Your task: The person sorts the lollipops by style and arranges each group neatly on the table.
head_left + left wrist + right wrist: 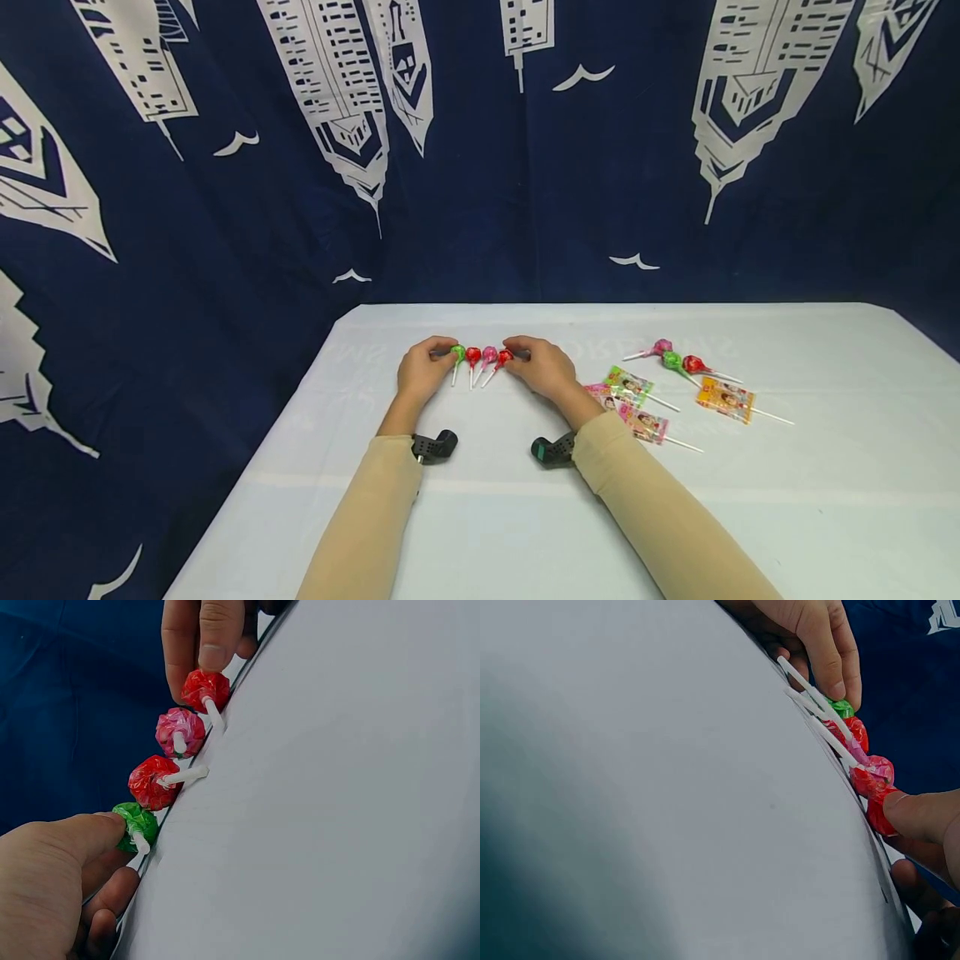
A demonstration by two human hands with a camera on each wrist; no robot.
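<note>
Four-in-a-row is avoided here: several round wrapped lollipops lie side by side on the white table, sticks toward the person. At the left end, my left hand [422, 372] pinches the green lollipop [137, 825] between thumb and fingers. Beside it are a red lollipop [154, 783] and a pink lollipop [180, 732], which neither hand holds. At the right end my right hand [546, 367] pinches another red lollipop [883, 813] by its head, thumb on the near side. The heads sit close together, and the sticks fan at slightly different angles.
Right of the right forearm lie loose pink [662, 347], green [672, 361] and red [695, 365] lollipops. Flat candies on sticks, in green [627, 382], orange [726, 400] and pink [647, 423] wrappers, are nearby. A dark blue patterned curtain [465, 217] hangs behind the white table [480, 533].
</note>
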